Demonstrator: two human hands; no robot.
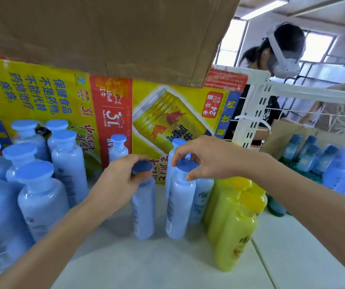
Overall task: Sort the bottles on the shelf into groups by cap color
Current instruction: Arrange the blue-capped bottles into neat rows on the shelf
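Observation:
My left hand (123,174) grips the dark blue cap of a pale blue bottle (143,207) standing mid-shelf. My right hand (207,157) pinches the dark blue cap of a second pale blue bottle (179,207) just to its right. Behind that one stand two more blue bottles (200,197). A group of light-blue-capped bottles (36,184) fills the left side. One lone light-blue-capped bottle (118,148) stands at the back. Yellow-capped yellow bottles (236,217) cluster on the right.
A yellow Red Bull carton (63,97) forms the back wall, with a brown cardboard box (109,32) overhanging. The white shelf board (138,265) has a seam at right. Darker blue-capped bottles (321,157) stand far right. A person with a headset (282,53) stands behind the white rack.

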